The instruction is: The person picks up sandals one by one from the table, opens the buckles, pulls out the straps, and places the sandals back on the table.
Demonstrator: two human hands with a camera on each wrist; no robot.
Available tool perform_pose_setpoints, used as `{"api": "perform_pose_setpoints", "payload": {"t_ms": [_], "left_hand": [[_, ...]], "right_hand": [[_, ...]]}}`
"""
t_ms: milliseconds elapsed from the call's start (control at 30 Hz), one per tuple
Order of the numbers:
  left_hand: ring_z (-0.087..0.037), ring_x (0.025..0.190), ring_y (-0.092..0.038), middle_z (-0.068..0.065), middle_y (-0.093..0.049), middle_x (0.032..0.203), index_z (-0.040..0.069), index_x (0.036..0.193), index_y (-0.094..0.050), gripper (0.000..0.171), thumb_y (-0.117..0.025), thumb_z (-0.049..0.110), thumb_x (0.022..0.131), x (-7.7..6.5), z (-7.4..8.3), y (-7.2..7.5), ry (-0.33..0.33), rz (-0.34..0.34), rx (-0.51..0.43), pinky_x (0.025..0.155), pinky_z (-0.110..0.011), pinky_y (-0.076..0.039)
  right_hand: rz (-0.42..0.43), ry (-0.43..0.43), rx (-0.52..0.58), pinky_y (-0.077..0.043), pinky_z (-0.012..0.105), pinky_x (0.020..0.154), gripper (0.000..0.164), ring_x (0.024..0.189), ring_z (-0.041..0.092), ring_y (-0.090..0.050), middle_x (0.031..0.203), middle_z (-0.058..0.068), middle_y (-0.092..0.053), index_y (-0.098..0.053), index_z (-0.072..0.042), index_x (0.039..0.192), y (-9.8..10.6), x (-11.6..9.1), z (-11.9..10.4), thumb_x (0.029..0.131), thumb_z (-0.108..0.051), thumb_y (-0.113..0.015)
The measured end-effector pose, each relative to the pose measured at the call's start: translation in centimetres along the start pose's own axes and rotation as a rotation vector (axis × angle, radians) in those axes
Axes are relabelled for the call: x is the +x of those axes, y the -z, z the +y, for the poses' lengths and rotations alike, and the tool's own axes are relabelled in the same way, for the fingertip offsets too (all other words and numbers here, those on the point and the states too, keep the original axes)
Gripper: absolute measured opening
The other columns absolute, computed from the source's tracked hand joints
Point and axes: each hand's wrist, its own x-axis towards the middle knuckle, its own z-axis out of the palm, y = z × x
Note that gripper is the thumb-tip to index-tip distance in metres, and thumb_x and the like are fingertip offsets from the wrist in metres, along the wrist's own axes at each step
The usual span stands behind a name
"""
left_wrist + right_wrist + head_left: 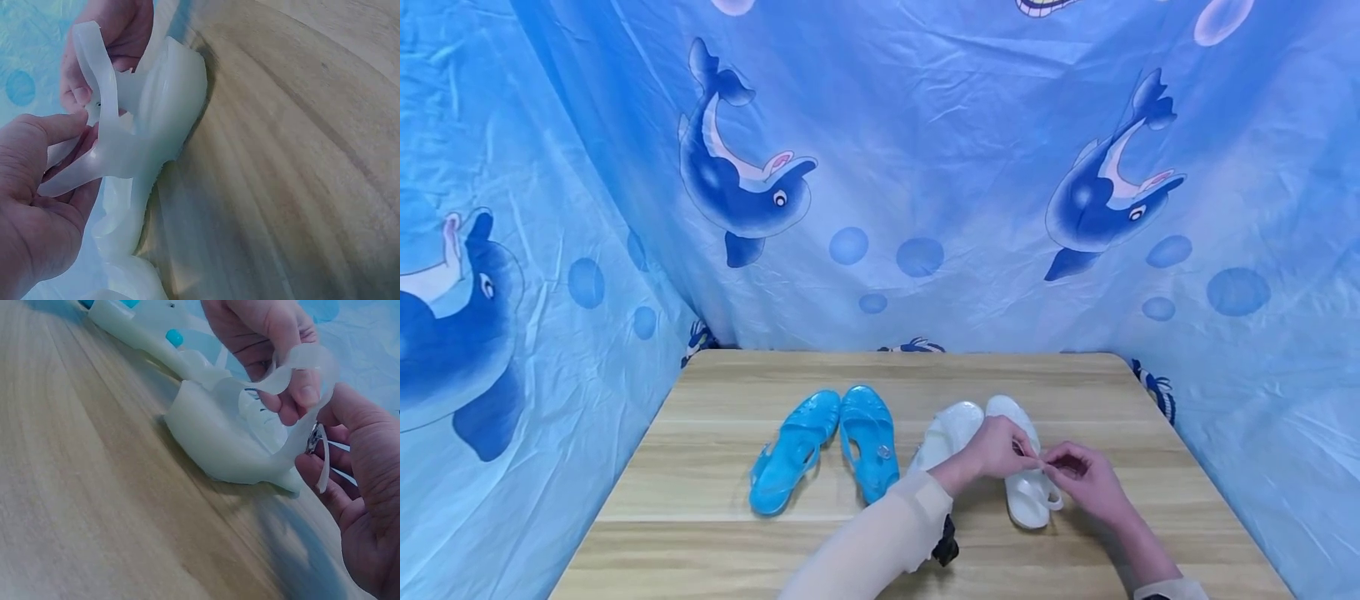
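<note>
Both hands meet over a white jelly sandal (pixel 1027 500), the right one of a pair, which lies on the wooden table. My left hand (pixel 997 447) reaches across from the left and pinches its thin strap (pixel 72 173) between thumb and fingers. From the other side, my right hand (pixel 1092 481) pinches the strap at a small metal buckle (pixel 314 439). The fingertips of the two hands almost meet above the sandal's opening. Beside it, the other white sandal (pixel 951 429) is partly hidden behind my left forearm.
A pair of blue jelly sandals stands to the left: one blue sandal (pixel 786 467) angled outward, the other blue sandal (pixel 868 437) partly behind my left sleeve. The wooden table (pixel 700 492) is enclosed by a blue dolphin-print curtain (pixel 925 167) at back and sides.
</note>
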Motion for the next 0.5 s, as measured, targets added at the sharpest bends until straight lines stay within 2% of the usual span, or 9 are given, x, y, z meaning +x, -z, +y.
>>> {"api": "perform_pose_setpoints", "payload": {"t_ms": [200,400,500], "left_hand": [[0.015,0.063,-0.053,0.013,-0.080,0.078,0.019,0.084,-0.085,0.010,-0.089,0.028,0.087,0.27,0.57,0.60,-0.040,-0.010,0.037,0.065,-0.001,-0.042],[0.014,0.064,-0.050,0.014,-0.079,0.077,0.019,0.082,-0.084,0.012,-0.090,0.029,0.087,0.13,0.30,0.69,-0.043,-0.022,0.053,0.065,-0.002,-0.040],[0.014,0.063,-0.050,0.013,-0.079,0.076,0.019,0.081,-0.084,0.012,-0.089,0.028,0.087,0.07,0.01,0.59,-0.024,-0.018,0.038,0.064,-0.002,-0.040]], "right_hand": [[0.004,-0.018,0.001,-0.061,0.018,0.078,0.014,0.092,-0.001,-0.073,0.100,-0.008,-0.077,-0.075,0.001,0.105,0.30,0.02,-0.22,0.092,0.008,-0.075],[-0.011,-0.006,0.002,-0.061,0.018,0.076,0.014,0.090,-0.001,-0.072,0.098,-0.005,-0.077,-0.074,0.001,0.104,0.21,-0.04,-0.17,0.092,0.009,-0.075],[-0.010,0.007,0.012,-0.060,0.018,0.075,0.015,0.089,-0.001,-0.072,0.098,-0.005,-0.076,-0.074,0.002,0.104,0.07,-0.04,-0.02,0.092,0.010,-0.075]]}}
